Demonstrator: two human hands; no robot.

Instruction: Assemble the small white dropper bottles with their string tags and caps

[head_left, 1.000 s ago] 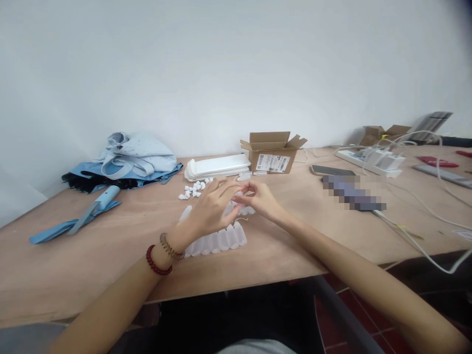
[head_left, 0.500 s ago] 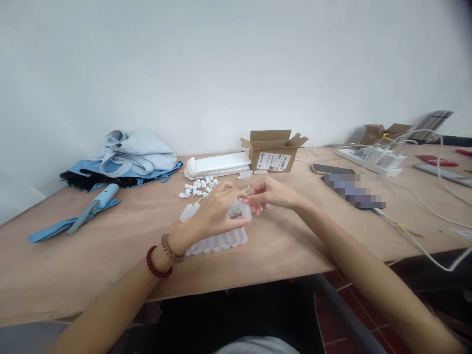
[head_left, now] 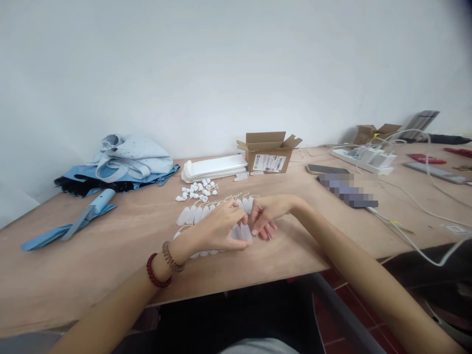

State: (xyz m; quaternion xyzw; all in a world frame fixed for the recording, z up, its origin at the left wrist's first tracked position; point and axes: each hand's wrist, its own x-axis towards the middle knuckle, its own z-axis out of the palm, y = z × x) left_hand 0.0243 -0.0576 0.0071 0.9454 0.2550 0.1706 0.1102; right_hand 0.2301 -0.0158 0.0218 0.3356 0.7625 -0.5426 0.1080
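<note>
Two rows of small translucent plastic bottles lie on the table, and the back row (head_left: 190,215) has thin white loops at its tops. My left hand (head_left: 224,223) reaches over the front row, its thumb and fingers closed around a translucent bottle (head_left: 245,233) at the right end. It hides much of that row. My right hand (head_left: 267,216) is just beside this bottle, fingers loosely bent and apart, with fingertips near or touching its side. Nothing shows in the right hand. Behind them lies a pile of small white caps (head_left: 199,189).
A stack of white flat packs (head_left: 214,166) and an open cardboard box (head_left: 267,160) stand at the back. To the left are a blue umbrella (head_left: 88,211) and a pale cloth bag (head_left: 136,155). Phones (head_left: 328,169), a power strip (head_left: 348,157) and white cables lie right.
Both hands have come down and nearer, the left bringing the bottle to the front row's right end. The right hand has parted from the left fingertips. The back row is now more visible.
</note>
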